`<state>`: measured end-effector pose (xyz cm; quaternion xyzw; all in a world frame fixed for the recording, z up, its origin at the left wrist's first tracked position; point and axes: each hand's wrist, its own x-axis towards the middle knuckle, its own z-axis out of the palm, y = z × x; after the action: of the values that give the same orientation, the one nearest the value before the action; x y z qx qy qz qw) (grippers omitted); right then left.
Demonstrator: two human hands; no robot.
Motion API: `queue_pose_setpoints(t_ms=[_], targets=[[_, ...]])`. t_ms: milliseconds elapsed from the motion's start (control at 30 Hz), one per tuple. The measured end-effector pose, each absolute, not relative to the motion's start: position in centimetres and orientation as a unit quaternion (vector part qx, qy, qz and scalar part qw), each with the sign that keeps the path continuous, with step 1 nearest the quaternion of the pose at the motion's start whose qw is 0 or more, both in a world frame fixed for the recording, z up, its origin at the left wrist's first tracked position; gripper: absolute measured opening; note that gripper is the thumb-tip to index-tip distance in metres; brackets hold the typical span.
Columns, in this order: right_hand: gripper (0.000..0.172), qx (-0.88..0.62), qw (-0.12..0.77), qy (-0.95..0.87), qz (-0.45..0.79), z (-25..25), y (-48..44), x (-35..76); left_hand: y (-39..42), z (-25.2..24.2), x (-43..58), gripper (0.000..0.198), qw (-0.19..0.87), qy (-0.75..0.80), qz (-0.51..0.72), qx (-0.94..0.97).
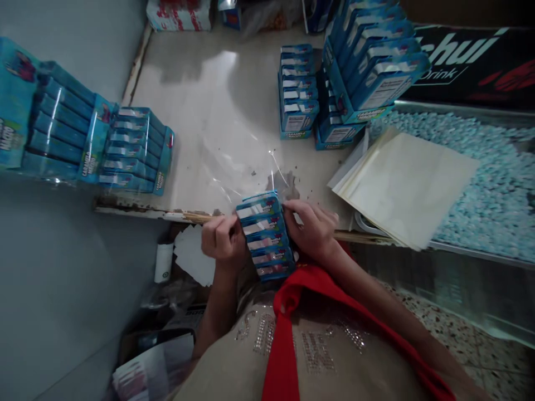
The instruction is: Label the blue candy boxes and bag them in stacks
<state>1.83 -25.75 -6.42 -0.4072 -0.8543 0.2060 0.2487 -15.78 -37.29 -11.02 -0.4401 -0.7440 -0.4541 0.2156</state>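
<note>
Close to my body is a blue display tray of small candy boxes [267, 239], standing at the table's front edge. Clear plastic film [234, 150] spreads from the tray over the tabletop. On the tray's left side, my left hand [223, 236] is closed with its fingertips pinched near the far corner. My right hand [311, 225] is likewise pinched at the right far corner. Both appear to grip the thin film, though the film between the fingers is hard to see.
Wrapped blue trays [134, 150] sit at the left edge. More trays [297, 94] stand at the back right, some stacked. Cream paper sheets [409, 184] lie over a metal tray of wrapped candies [501, 184]. The wooden table edge [137, 211] is chipped.
</note>
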Motion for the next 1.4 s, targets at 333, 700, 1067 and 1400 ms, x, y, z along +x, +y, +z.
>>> queue_pose_setpoints(t_ms=[333,700,1067,1400], targets=[[0.032,-0.390,0.351,-0.844,0.114,-9.4,-24.4,0.5,-35.1,-12.5,-17.3,0.017,-0.010,-0.861,-0.299,-0.412],[0.025,-0.256,0.386,-0.875,0.142,-9.4,-25.0,2.7,-37.2,-13.1,-17.4,0.032,0.051,-0.760,-0.262,-0.593],[0.035,-0.475,0.322,-0.792,0.206,-9.3,-25.1,9.8,-32.0,-12.5,-11.7,0.036,-0.023,-0.750,-0.310,-0.584],[0.019,-0.384,0.393,-0.825,0.131,-8.5,-24.7,9.3,-32.1,-10.1,-12.2,0.006,0.167,-0.655,-0.447,-0.585]])
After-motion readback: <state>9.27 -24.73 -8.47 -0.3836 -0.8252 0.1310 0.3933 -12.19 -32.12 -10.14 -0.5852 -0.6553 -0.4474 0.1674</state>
